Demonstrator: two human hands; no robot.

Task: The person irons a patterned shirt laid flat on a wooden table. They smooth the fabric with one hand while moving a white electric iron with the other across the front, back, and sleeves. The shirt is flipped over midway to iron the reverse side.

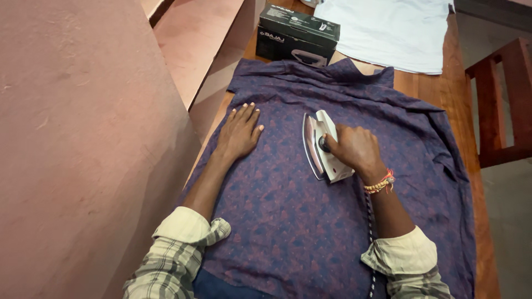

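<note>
Shirt (310, 221), dark blue with a reddish print, lies spread flat over the wooden table (460, 105), collar away from the person. Right hand (357, 148) has its grip clenched round the handle of a white iron (321, 147), which rests on the shirt's upper middle. Left hand (241, 132) lies flat and released on the cloth, fingers spread, just left of the iron. Beyond the collar sit a black box (296, 33) and a pale cloth (388, 30).
</note>
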